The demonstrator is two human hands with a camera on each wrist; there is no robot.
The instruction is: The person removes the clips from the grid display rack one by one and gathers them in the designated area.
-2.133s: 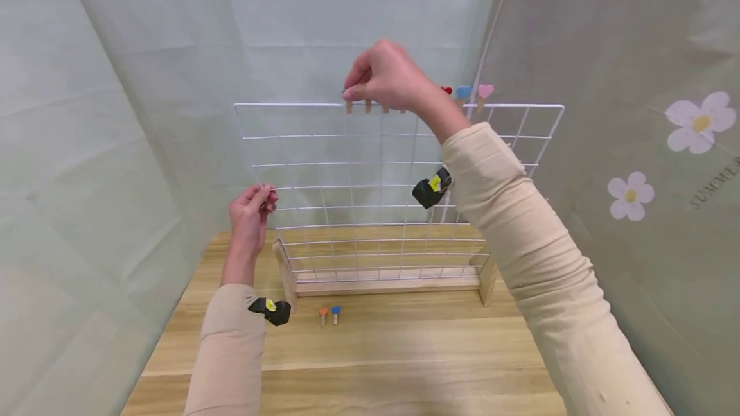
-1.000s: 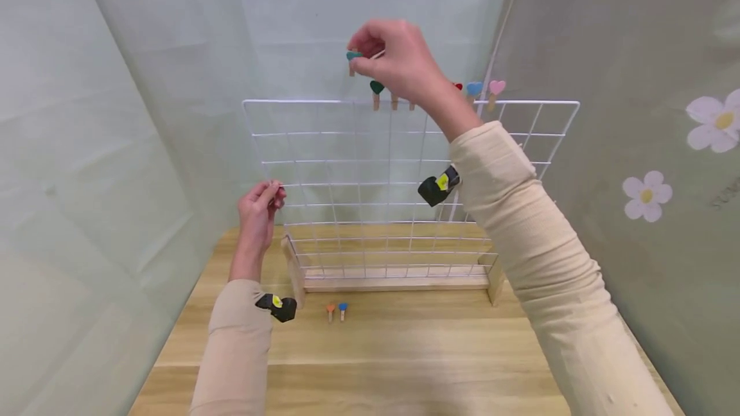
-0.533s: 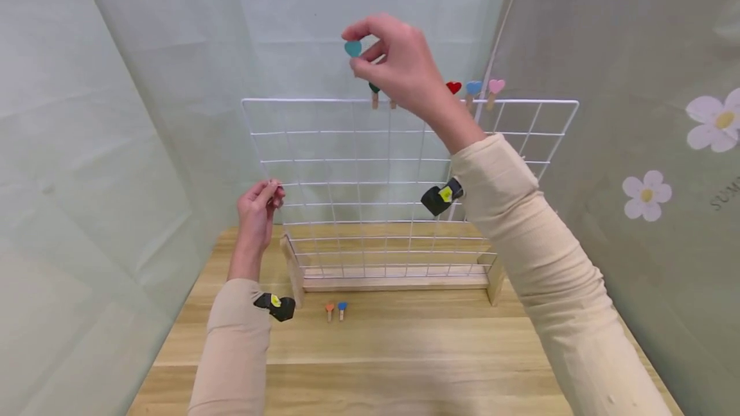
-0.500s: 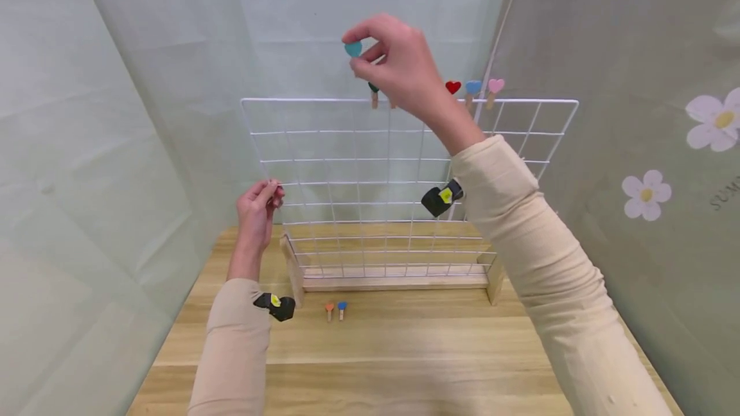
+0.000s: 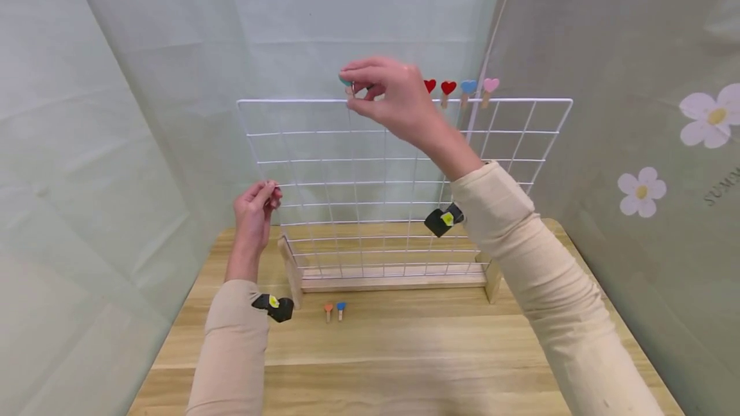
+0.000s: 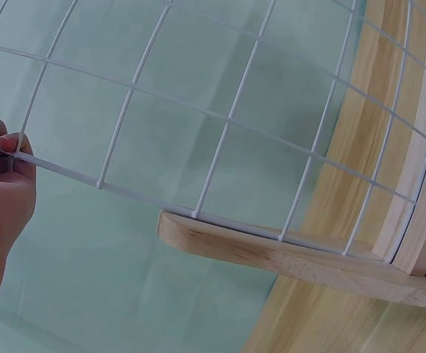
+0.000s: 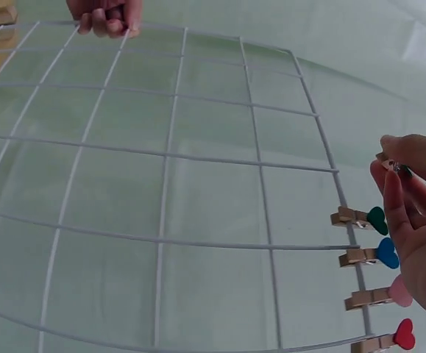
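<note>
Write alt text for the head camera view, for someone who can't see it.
A person's right hand pinches a small teal heart-topped wooden clothespin at the top edge of an upright white wire grid panel in a wooden base, while the left hand grips the grid's left edge. Red, blue and pink heart clothespins are clipped along the top wire.

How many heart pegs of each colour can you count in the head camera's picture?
red pegs: 2
blue pegs: 2
pink peg: 1
orange peg: 1
teal peg, pinched by the right hand: 1
Total: 7; that hand may hide more on the wire grid.
</note>
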